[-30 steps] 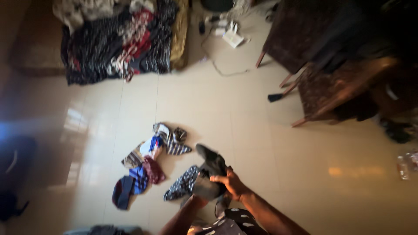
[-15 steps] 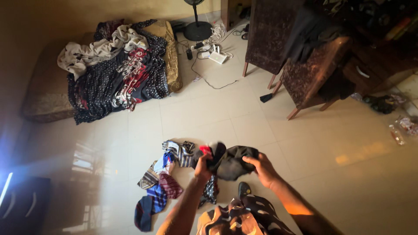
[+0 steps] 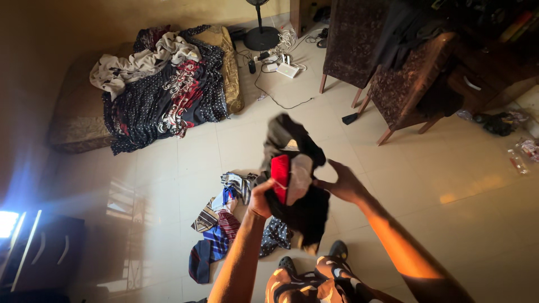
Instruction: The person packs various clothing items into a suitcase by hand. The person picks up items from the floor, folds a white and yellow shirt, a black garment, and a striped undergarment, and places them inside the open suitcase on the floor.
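— Where's the garment (image 3: 295, 185)?

— Held up in the air over the floor (image 3: 460, 185), dark with a red patch. The left hand (image 3: 261, 197) has its grip closed on the lower edge; the right hand (image 3: 343, 184) touches the side with fingers spread, grip loose.

— What's around it?

— A clothes pile (image 3: 224, 216) lies on the floor just under it, partly hidden by the garment. Farther off, a mattress (image 3: 73, 120) with a heap of bedding (image 3: 163, 90), a fan base (image 3: 261, 38), cables (image 3: 278, 84) and two chairs (image 3: 407, 84).

— Changed from half a second ago?

— The garment has come up higher and hangs longer; both hands have risen with it.
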